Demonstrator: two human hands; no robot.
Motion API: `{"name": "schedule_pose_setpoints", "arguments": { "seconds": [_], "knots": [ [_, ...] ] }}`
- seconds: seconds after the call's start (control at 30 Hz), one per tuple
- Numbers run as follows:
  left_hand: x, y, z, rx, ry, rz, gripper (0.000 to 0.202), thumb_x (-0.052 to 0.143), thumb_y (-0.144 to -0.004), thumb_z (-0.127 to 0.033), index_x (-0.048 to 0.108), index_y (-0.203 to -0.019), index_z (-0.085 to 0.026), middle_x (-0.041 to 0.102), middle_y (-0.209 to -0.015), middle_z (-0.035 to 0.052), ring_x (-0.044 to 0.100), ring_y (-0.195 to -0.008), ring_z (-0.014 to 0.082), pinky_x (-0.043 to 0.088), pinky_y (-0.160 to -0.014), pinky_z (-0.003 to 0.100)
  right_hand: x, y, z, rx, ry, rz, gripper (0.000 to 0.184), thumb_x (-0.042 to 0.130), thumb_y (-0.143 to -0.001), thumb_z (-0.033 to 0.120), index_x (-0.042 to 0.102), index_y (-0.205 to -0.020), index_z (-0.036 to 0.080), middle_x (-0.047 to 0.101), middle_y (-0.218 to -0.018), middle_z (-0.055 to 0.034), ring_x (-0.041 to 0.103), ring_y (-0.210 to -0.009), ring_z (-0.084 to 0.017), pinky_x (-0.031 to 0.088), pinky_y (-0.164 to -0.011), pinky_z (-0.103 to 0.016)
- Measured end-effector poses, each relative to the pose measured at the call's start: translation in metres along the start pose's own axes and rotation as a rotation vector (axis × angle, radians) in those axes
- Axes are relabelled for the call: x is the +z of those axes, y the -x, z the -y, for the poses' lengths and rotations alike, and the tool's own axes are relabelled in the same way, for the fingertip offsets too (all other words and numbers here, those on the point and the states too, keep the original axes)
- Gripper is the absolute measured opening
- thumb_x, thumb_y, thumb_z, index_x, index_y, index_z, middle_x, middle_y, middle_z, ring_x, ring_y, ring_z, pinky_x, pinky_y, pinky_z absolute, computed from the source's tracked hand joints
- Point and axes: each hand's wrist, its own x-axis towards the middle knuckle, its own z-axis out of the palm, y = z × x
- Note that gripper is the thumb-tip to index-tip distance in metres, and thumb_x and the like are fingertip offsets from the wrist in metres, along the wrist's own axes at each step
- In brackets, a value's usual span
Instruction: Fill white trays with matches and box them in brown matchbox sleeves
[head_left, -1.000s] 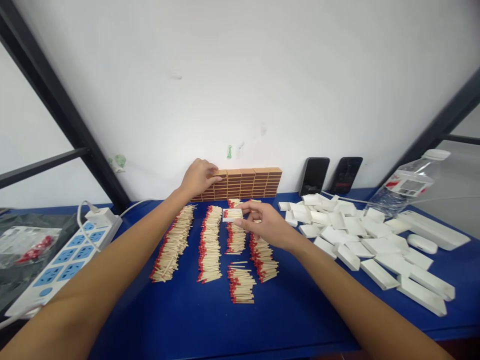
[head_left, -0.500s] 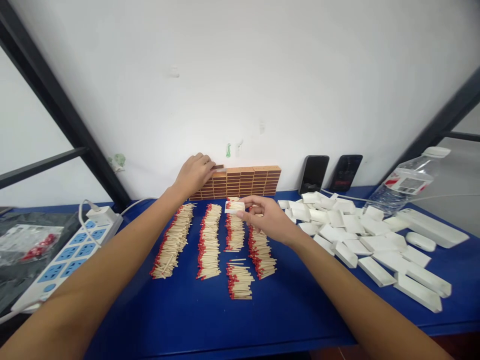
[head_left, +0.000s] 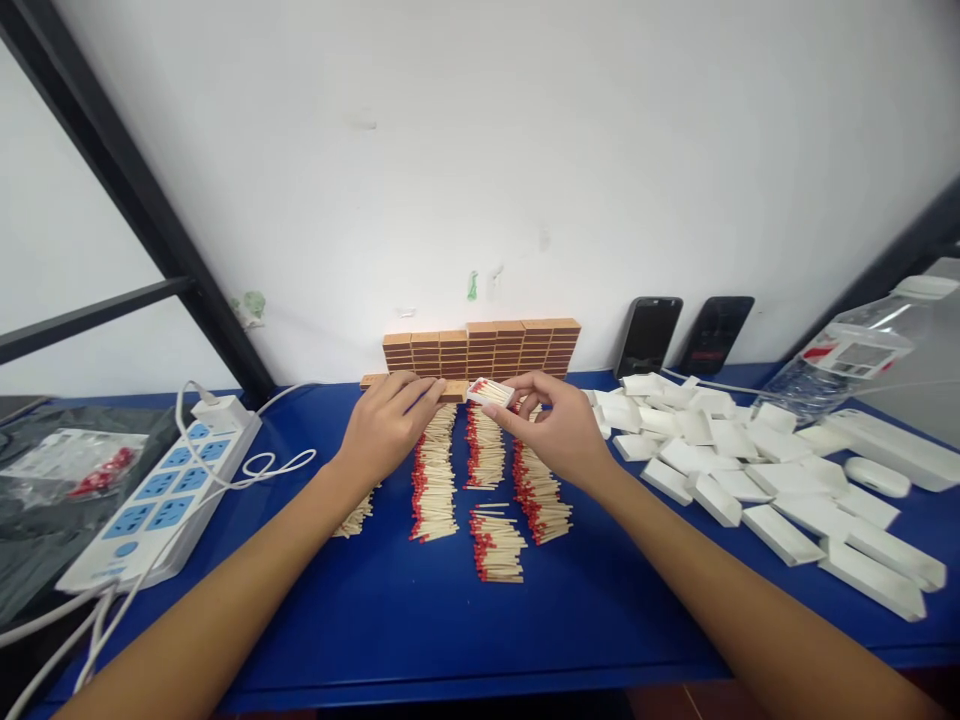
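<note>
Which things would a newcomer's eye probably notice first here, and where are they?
Probably the rows of red-tipped wooden matchsticks in the middle of the blue tabletop, then the heap of shallow white trays to their right. The stacked flat brown boxes along the white wall also stand out. In front of them, the right hand holds a small white tray of matchsticks, beside a small tan box in the left hand.

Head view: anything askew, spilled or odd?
Mildly: the white trays on the right lie jumbled at all angles, some overlapping, while the matches sit in rough rows. The box stack also steps down at its left side, so its top is uneven. Nothing looks clearly spilled or damaged.
</note>
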Motion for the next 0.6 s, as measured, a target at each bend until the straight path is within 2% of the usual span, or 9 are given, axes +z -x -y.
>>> {"name": "schedule_pose_setpoints", "arguments": {
  "seconds": [0.23,0.43,0.6],
  "knots": [
    [0.003,0.004,-0.004,0.012,0.035,-0.059,0.028,0.064,-0.100,-0.016,0.067,-0.128,-0.016,0.078,-0.118,0.0109,0.070,-0.103,0.0263,0.058,-0.089,0.042,0.003,0.003,0.000,-0.031,0.000,-0.012,0.040,0.084,-0.078,0.052,0.071,-0.094,0.018,0.068,-0.074,-0.0003,0.058,-0.060,-0.014,0.047,-0.058,-0.029],
    [-0.004,0.006,-0.007,-0.004,0.046,-0.051,0.031,0.064,-0.099,-0.014,0.067,-0.130,-0.016,0.078,-0.122,0.0121,0.071,-0.105,0.0277,0.059,-0.089,0.043,0.003,0.007,0.002,-0.042,-0.015,0.072,0.039,0.082,-0.081,0.054,0.069,-0.097,0.020,0.063,-0.064,0.0027,0.057,-0.058,-0.014,0.044,-0.055,-0.028],
    [-0.008,0.007,-0.007,-0.042,0.056,-0.072,0.033,0.065,-0.099,-0.017,0.068,-0.132,-0.019,0.079,-0.120,0.0094,0.074,-0.106,0.0276,0.060,-0.090,0.043,0.002,0.008,0.005,-0.047,-0.037,0.093,0.039,0.083,-0.082,0.052,0.069,-0.099,0.020,0.064,-0.064,0.0030,0.057,-0.059,-0.014,0.045,-0.058,-0.029]
  ]
}}
